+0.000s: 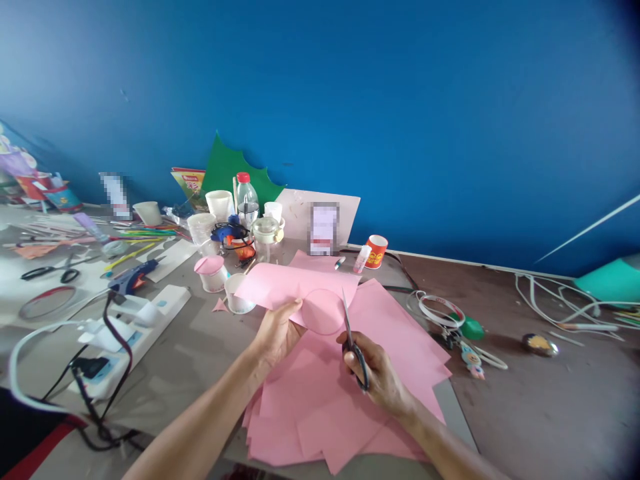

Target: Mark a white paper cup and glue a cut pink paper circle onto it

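Note:
My left hand [283,333] pinches a pink paper sheet [270,283] at its lower edge, thumb on top. The sheet is raised and curls along its far side. A drawn circle [324,311] shows on its right part. My right hand [373,370] is closed around the dark handles of a pair of scissors [349,327]. The blades point away from me and lie against the paper just right of the circle. Below both hands, several loose pink sheets [320,407] overlap on the table.
A white power strip [160,313] with plugs and cables lies left, near a blue glue gun [133,277]. Paper cups [211,273], a bottle [247,200] and a glass jar [266,237] stand behind. A red cup [376,252] stands back right; cords and a keychain [471,360] lie right.

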Action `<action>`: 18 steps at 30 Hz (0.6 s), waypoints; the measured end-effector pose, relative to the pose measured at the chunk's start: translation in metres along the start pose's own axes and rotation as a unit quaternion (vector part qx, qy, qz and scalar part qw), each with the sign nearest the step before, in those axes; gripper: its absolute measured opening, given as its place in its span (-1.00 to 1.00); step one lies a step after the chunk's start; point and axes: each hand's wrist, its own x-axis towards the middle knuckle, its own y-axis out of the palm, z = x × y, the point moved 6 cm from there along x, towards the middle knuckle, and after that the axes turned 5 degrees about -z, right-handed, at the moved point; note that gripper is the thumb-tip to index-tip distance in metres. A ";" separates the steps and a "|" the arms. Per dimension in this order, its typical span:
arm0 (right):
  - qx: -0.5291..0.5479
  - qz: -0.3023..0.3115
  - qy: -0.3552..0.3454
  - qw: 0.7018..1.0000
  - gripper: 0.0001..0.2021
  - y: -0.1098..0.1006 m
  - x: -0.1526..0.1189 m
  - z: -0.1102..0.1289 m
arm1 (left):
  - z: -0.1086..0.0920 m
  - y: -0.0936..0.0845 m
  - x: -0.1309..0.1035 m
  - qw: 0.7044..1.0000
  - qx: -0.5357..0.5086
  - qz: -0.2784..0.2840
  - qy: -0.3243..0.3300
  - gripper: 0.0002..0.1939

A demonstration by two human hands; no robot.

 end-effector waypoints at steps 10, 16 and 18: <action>-0.006 0.013 0.001 1.000 -0.59 0.002 -0.001 0.002 | -0.005 -0.003 0.004 0.999 -0.017 -0.034 0.028 -0.80; 0.001 0.023 0.008 1.000 -0.59 0.003 -0.002 -0.001 | -0.007 -0.003 0.004 0.999 -0.011 -0.038 0.028 -0.83; 0.002 0.021 0.009 1.000 -0.59 0.003 -0.002 -0.001 | -0.007 -0.002 0.003 0.999 -0.010 -0.037 0.023 -0.85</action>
